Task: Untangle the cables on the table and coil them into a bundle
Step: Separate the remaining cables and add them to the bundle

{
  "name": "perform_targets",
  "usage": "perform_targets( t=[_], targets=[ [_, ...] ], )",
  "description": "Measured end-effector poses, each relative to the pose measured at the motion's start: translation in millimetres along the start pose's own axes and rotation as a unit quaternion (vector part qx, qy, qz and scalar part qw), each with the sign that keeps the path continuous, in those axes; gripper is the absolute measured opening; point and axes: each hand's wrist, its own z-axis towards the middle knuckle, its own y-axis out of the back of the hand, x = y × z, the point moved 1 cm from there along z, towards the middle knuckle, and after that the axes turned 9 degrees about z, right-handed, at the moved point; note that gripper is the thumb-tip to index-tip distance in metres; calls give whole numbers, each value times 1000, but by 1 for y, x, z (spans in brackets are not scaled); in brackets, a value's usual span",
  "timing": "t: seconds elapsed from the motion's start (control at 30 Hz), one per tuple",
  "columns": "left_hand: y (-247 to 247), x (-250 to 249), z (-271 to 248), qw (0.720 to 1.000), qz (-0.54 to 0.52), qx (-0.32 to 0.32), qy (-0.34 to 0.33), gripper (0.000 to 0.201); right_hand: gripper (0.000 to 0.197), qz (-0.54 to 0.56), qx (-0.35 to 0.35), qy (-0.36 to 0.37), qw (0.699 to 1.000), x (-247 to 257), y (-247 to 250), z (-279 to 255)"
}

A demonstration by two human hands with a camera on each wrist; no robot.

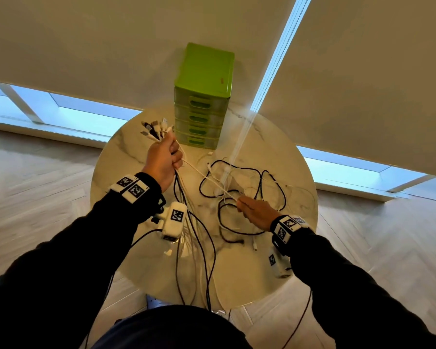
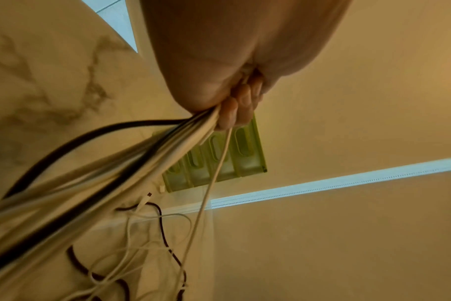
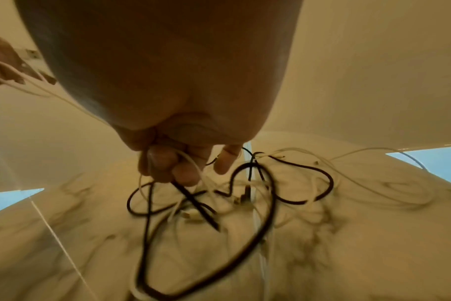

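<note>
Over the round marble worktop [image 1: 275, 273] our left hand [image 1: 163, 163] is fisted around a bunch of cables [image 1: 184, 197], plug ends [image 1: 155, 128] fanned above it, tails hanging off the near edge. Our right hand [image 1: 256, 212] pinches one white cable [image 1: 207, 178] stretched taut between both hands. Loose tangle [image 1: 244, 197] lies on the worktop beside a green drawer unit [image 1: 204, 96].
</note>
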Motion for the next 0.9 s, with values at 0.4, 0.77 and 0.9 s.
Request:
perform_targets(
  t=[0.4, 0.77, 0.9],
  targets=[
    [-29, 47, -25, 954, 288, 57, -54, 41, 28, 70, -146, 136, 977, 104, 6, 16],
    [-24, 40, -19, 955, 291, 55, -2, 41, 24, 77, -90, 216, 969, 99, -3, 5],
    [-18, 29, -12, 972, 236, 6, -10, 28, 28, 71, -27, 165, 983, 66, -2, 9]
  ],
)
